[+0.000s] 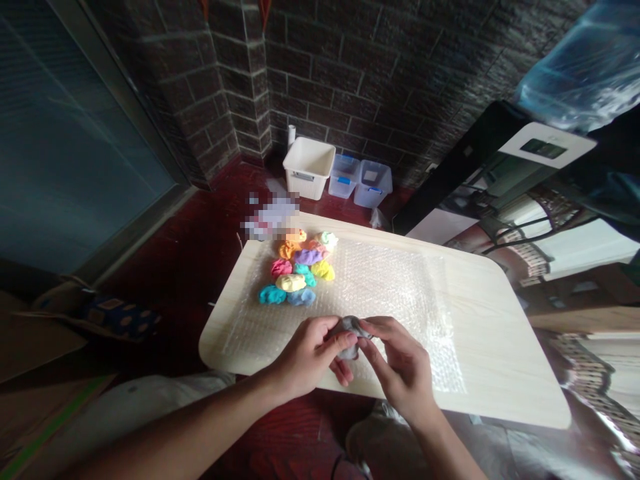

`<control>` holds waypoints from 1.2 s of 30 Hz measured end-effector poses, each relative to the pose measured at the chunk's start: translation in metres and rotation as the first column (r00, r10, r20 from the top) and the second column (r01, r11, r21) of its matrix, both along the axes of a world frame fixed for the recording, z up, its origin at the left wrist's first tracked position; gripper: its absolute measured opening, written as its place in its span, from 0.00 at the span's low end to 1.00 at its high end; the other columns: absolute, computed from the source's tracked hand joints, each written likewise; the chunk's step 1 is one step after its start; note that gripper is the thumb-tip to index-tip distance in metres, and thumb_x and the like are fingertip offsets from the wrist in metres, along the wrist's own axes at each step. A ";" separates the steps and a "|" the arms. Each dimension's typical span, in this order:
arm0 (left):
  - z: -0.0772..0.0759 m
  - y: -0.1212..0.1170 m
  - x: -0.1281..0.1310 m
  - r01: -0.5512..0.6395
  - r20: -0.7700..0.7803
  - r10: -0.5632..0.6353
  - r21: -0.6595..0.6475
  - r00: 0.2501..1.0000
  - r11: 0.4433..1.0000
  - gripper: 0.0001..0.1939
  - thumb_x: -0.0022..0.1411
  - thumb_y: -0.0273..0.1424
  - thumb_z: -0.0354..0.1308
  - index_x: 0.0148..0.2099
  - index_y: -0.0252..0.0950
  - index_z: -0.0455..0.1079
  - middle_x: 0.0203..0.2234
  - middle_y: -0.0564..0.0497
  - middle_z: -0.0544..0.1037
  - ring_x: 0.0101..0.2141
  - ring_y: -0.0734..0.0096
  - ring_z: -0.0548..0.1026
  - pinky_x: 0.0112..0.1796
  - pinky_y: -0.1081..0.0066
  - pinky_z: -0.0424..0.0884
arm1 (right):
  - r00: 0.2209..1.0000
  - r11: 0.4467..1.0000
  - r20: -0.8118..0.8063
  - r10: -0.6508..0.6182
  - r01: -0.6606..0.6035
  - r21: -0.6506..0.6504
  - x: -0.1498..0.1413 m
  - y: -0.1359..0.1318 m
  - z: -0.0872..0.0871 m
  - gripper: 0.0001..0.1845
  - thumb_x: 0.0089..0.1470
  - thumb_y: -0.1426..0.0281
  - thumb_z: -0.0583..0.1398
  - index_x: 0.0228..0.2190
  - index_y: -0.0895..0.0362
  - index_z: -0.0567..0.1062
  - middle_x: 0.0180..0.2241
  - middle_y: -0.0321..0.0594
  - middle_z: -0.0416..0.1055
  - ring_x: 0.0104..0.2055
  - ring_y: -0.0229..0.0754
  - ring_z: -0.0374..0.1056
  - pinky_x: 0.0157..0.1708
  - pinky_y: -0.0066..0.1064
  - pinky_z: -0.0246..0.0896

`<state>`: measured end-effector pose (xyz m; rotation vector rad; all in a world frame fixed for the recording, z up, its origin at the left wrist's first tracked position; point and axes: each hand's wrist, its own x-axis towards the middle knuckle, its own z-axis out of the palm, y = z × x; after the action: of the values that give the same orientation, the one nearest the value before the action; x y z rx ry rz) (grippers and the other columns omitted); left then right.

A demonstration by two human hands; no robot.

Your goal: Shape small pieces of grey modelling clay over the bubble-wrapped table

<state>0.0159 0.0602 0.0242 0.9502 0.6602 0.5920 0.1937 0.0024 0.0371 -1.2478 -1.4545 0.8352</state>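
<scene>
A small, soft grey bundle, crumpled like a balled-up sock, is held between both hands just above the table's near edge. My left hand grips its left side, the thumb across the front and fingers curled beneath. On the other side my right hand pinches its upper right part between thumb and fingers. Beyond the hands lies a cluster of similar bright bundles, among them a blue one, a teal one, a pale yellow one, a purple one and a red one.
Bubble wrap covers much of the pale wooden table. On the floor past its far edge stand a white bin and two clear plastic boxes. A dark cabinet is at the right, cardboard at the left.
</scene>
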 end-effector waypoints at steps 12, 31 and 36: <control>0.002 0.002 -0.003 -0.013 -0.183 0.059 0.239 0.981 0.971 0.25 0.74 0.50 0.51 0.41 0.33 0.74 0.30 0.49 0.76 0.34 0.66 0.76 0.34 0.70 0.73 | 0.985 0.995 0.150 -0.088 0.094 -0.035 -0.007 -0.005 -0.016 0.31 0.54 0.67 0.73 0.57 0.50 0.74 0.48 0.48 0.77 0.48 0.53 0.74 0.47 0.44 0.73; -0.004 0.010 0.001 -0.171 0.082 0.163 0.098 0.983 0.980 0.15 0.62 0.37 0.71 0.47 0.32 0.79 0.42 0.43 0.82 0.43 0.58 0.81 0.46 0.63 0.77 | 0.881 0.948 -0.462 -0.101 -0.056 -0.314 -0.006 0.000 -0.018 0.18 0.60 0.62 0.69 0.51 0.50 0.80 0.49 0.45 0.80 0.52 0.52 0.74 0.56 0.46 0.67; -0.010 0.010 0.001 -0.180 0.031 0.178 0.113 0.984 0.977 0.14 0.60 0.37 0.72 0.42 0.31 0.81 0.37 0.43 0.82 0.38 0.61 0.81 0.42 0.66 0.77 | 0.849 0.918 -0.512 -0.126 -0.096 -0.385 -0.008 0.005 -0.021 0.15 0.56 0.63 0.73 0.45 0.51 0.84 0.43 0.43 0.83 0.46 0.49 0.77 0.53 0.44 0.69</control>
<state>0.0174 0.0699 0.0144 0.9971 0.7040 0.8061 0.1862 0.0069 0.0164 -1.1835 -0.8439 1.3919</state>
